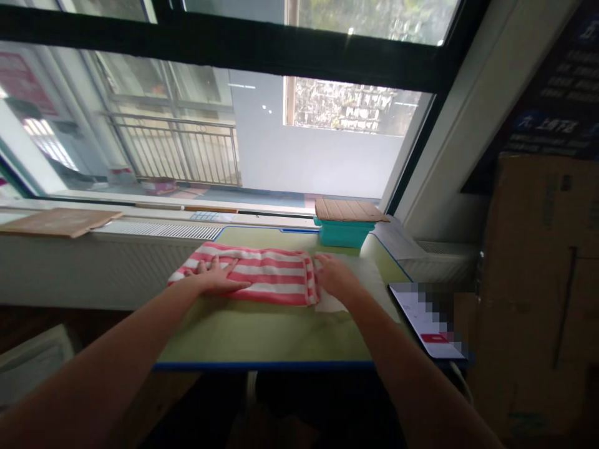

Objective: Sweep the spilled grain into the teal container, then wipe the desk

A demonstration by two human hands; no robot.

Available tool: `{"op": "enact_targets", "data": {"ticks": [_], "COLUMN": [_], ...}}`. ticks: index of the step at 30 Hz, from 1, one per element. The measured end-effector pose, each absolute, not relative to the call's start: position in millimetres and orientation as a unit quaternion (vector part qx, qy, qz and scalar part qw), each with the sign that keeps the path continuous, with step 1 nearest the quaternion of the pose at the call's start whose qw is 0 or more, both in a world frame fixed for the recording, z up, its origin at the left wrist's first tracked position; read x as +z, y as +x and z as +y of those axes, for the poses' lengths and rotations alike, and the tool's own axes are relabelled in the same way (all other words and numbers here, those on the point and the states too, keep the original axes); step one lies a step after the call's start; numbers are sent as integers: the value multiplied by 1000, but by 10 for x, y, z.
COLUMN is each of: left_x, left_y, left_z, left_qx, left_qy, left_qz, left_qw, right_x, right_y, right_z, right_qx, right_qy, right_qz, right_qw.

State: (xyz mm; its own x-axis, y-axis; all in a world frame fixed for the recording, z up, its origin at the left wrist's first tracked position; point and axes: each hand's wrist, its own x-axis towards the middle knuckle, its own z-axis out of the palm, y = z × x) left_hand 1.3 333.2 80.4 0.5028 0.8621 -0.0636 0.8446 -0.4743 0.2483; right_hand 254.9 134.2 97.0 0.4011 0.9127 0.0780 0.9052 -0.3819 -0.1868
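A folded cloth with red and white stripes (274,274), towel-like, lies flat on the green tabletop (262,333). My left hand (213,277) rests on its left part, palm down with the fingers spread. A thin whitish, see-through plastic bag (369,277) lies flat against the cloth's right end. My right hand (334,274) is over the bag's left edge, right beside the cloth, its fingers closed at that edge. Its fingertips are partly hidden, and I cannot tell whether the cloth's end is inside the bag.
A teal plastic box (346,234) with a cardboard piece (349,210) on top stands at the table's back right. A partly blurred tablet-like panel (428,324) lies at the right edge. A large cardboard box (538,280) stands further right; a radiator (103,265) runs under the window.
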Motion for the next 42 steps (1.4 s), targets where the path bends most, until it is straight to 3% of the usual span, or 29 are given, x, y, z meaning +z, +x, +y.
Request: {"op": "enact_targets", "data": {"ticks": [4, 7, 11, 13, 16, 18, 23, 26, 29, 33, 38, 42], "left_x": [1049, 1169, 1116, 1070, 1047, 1050, 1132, 1268, 1373, 1324, 1180, 1204], "left_y": [262, 748, 1489, 1776, 2019, 2065, 1994, 1911, 1812, 1706, 1690, 1670], "left_z": [2869, 2373, 1847, 1773, 1857, 1961, 2160, 2239, 2307, 2391, 2474, 2537], "left_qx": [87, 211, 141, 154, 222, 251, 161, 153, 186, 294, 307, 336], "left_qy": [862, 880, 929, 921, 881, 847, 621, 540, 543, 572, 510, 507], "left_qz": [485, 412, 257, 262, 304, 295, 257, 244, 219, 202, 163, 79], "left_qw": [116, 109, 227, 244, 287, 364, 722, 791, 789, 739, 787, 790], "right_x": [946, 864, 831, 852, 874, 867, 819, 771, 714, 733, 924, 1037], "right_y": [3088, 3250, 3242, 3249, 3304, 3339, 3332, 3324, 3334, 3303, 3227, 3143], "right_z": [846, 770, 800, 796, 766, 755, 791, 823, 841, 825, 753, 730], "right_qx": [6, 16, -12, -47, -116, -136, -110, -24, 161, 306, 345, 450], "right_qy": [-895, -890, -888, -883, -853, -810, -739, -744, -703, -625, -546, -521], "right_qz": [-444, -452, -454, -453, -453, -466, -472, -350, -239, -210, -176, -177], "right_qw": [51, 55, 78, 108, 231, 328, 468, 568, 650, 687, 743, 703]}}
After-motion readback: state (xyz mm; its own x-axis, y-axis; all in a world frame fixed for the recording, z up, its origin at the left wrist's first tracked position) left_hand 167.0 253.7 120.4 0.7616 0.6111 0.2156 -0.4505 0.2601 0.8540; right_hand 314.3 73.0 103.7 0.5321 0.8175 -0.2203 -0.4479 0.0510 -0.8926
